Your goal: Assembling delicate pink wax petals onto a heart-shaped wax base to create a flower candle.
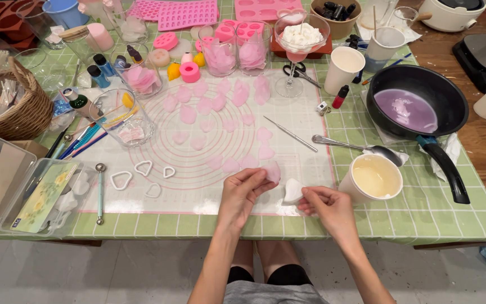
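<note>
At the lower centre of the frame, a person's left hand (244, 191) pinches a thin pink wax petal (273, 171) between thumb and fingertips, while the right hand (326, 206) pinches a small white wax piece (293, 190) just beside it, fingers pressed together on its edge. Both pieces hover at the near edge of a translucent silicone mat (305, 121) marked with pink rings, spread over a green checked surface (434, 208). More pink petals (209, 107) lie scattered across the mat's middle. Just right of the hands stands a paper cup of pale yellow liquid (375, 175), with a metal spoon (355, 147) lying above it. At the right of the frame a black frying pan (414, 104) holds a lilac pool. White heart-shaped cutters (142, 169) sit at the lower left of the mat, near a clear plastic box (7, 174). A stemmed glass (299, 45) with white filling stands at upper centre, with pink silicone moulds (189, 14) along the top edge.
</note>
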